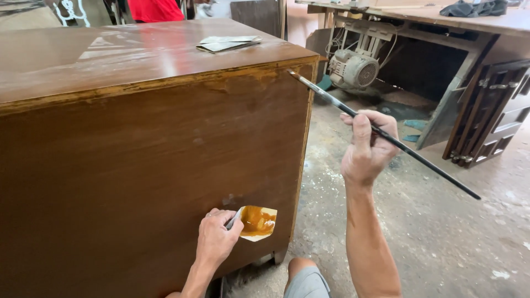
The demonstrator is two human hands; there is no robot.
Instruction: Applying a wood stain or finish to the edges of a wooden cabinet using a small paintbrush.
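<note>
Brush (381, 132), long and thin, sits pinched in my right hand (365, 148) at centre right, its tip touching the cabinet's (138, 165) top corner edge. Lower centre, my left hand (216, 238) grips a small white palette (258, 223) holding amber stain. Bare concrete floor (430, 232) lies open at right.

My right hand (365, 148) pinches a long, thin black brush (381, 132) partway along its handle, the bristle tip touching the worn upper corner edge of the brown wooden cabinet (138, 165) while the handle slants down to the right over the dusty concrete floor (430, 232). My left hand (216, 238) rests low against the cabinet's side, holding a small pale card (257, 222) smeared with amber-brown stain. Folded sheets of sandpaper (227, 43) lie on the cabinet's glossy top, and an electric motor (353, 68) sits under the workbench (441, 16) beyond.
</note>
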